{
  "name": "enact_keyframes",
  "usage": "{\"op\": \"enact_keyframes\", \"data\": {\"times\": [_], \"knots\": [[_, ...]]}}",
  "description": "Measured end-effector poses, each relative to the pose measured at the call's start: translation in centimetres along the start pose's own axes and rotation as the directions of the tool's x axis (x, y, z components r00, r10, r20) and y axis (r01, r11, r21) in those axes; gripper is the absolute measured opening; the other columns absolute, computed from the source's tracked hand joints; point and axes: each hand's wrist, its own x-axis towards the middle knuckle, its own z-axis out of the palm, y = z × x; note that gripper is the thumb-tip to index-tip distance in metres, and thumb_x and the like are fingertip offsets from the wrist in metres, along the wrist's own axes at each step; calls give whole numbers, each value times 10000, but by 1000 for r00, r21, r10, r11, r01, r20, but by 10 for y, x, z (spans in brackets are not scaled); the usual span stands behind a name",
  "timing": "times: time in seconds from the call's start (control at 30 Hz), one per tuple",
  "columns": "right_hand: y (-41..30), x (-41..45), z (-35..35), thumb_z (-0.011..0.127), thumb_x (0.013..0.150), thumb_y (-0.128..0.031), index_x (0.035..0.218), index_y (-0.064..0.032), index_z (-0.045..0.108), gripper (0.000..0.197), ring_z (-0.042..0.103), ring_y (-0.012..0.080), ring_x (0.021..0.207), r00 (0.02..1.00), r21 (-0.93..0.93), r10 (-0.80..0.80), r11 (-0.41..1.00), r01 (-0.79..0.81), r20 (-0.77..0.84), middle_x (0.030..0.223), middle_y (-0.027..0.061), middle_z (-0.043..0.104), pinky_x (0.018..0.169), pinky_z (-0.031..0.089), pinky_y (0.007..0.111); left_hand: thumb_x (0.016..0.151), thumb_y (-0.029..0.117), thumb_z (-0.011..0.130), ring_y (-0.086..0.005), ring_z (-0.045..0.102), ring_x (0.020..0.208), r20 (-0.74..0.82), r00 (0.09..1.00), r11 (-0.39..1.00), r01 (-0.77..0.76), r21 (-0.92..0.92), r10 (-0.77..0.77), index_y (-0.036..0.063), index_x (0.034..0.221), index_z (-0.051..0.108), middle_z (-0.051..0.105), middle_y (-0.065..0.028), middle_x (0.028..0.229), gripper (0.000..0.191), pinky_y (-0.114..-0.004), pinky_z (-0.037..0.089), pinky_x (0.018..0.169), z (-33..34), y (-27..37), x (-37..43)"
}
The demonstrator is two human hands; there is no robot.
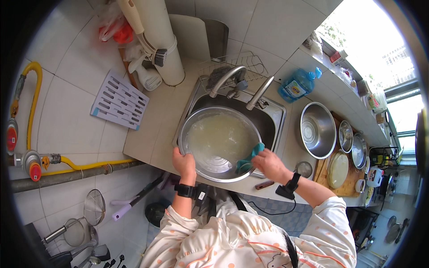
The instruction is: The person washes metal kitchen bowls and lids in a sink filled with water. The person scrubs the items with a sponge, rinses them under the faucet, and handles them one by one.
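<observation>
A large stainless steel basin (219, 178) of cloudy, pale yellowish water stands over the sink (275, 122), covering much of its bowl. The basin's near left rim is in the grip of my left hand (185, 164). On the right side of the rim, my right hand (270, 164) holds a teal cloth (251, 156), part of which hangs inside the basin by the wall. Behind the basin, a curved faucet (228, 78) and a second, straighter spout (260, 93) rise at the sink's back edge.
A blue detergent bottle (296, 86) and an upright-looking steel bowl (318, 130) are at the right. Further right lies a wooden cutting board (348, 186) with smaller bowls. A brown handle (264, 185) lies near the counter edge. A wire rack (253, 63) sits behind the faucet.
</observation>
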Motion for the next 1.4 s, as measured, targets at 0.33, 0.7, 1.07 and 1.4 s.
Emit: {"op": "enact_keyframes", "data": {"times": [0.33,0.7,1.07,1.4], "knots": [[15,-6,14,660,756,25,896,-29,652,151,585,325,841,981,286,122,955,-74,-153,920,145,581,732,502,386,663,-95,413,-164,502,710,7,1000,998,12,-54,-12,-25,885,538,582,-77,793,264,-278,426,672,1,19,-9],[56,22,-11,638,749,23,931,-26,549,208,570,387,880,983,123,179,977,-173,-38,899,166,579,765,476,440,658,-71,445,-338,623,831,17,999,999,-29,21,28,-29,920,572,646,-177,871,294,-378,465,788,5,7,-3],[61,47,-2,630,780,-38,878,-61,652,103,545,359,838,989,40,57,998,-52,-137,834,152,554,734,474,434,661,-88,440,-261,577,772,1,998,995,-60,85,60,-37,883,556,630,-143,839,256,-332,453,751,7,8,-3],[-38,21,12,620,795,-157,877,-58,667,137,587,324,918,971,189,-52,982,7,235,877,140,630,800,490,424,663,-95,428,-157,509,705,-27,1000,999,-15,-30,15,-21,841,542,579,-72,768,224,-296,433,666,3,3,-3]]}}
